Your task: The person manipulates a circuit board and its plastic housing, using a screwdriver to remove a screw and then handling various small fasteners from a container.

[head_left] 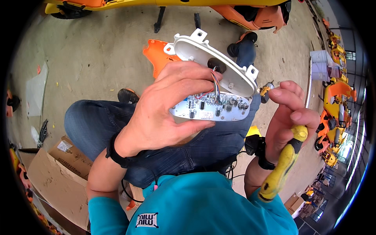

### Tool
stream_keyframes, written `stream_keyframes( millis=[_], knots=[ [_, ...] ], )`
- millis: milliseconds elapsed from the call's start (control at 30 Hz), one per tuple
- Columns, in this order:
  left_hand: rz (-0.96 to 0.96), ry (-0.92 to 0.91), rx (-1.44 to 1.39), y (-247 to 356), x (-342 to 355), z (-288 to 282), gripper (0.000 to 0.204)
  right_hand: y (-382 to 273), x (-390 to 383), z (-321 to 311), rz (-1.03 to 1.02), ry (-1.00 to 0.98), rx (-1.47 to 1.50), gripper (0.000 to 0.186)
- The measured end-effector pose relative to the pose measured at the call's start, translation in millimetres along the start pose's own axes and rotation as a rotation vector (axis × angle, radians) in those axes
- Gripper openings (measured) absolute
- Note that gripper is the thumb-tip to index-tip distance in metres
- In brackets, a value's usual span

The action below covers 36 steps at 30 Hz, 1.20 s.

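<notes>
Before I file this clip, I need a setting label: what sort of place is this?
Probably a vehicle workshop or assembly hall: yellow-and-orange vehicles crowd the right side, while an exposed circuit board and a yellow-handled tool are being held.

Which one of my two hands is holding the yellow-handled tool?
It is your right hand: the yellow-handled tool sits in its grip. Your left hand instead holds the circuit board with coloured wires.

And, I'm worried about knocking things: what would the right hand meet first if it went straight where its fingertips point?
The right hand would probably meet the right end of the white housing; the drill-like tool between them looks lower, though depth is unclear.
</notes>
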<state>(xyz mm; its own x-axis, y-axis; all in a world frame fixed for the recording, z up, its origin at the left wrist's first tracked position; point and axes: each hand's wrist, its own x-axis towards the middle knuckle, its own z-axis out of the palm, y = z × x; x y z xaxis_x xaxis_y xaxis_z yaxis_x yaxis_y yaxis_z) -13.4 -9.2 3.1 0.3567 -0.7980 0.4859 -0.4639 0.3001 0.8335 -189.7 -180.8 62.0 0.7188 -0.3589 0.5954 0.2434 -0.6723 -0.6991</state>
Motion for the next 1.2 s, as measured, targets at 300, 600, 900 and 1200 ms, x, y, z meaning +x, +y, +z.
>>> stream_keyframes(
  millis=[300,600,900,1200],
  knots=[
    [-0.056,-0.012,0.039,5.8,0.2,-0.1,0.058,-7.1,-9.5,-18.7,0.241,0.127,0.444,0.056],
    [-0.038,0.01,0.068,1.8,-0.5,0.8,0.059,-7.7,-16.6,-7.7,0.298,0.225,0.506,0.041],
    [-0.055,0.029,0.077,-0.2,-1.4,0.8,0.056,2.1,-21.8,-7.4,0.354,0.202,0.457,0.033],
    [-0.072,0.053,0.041,-0.8,-2.4,1.1,0.056,0.1,-28.2,2.9,0.447,0.191,0.715,0.033]
  ],
)
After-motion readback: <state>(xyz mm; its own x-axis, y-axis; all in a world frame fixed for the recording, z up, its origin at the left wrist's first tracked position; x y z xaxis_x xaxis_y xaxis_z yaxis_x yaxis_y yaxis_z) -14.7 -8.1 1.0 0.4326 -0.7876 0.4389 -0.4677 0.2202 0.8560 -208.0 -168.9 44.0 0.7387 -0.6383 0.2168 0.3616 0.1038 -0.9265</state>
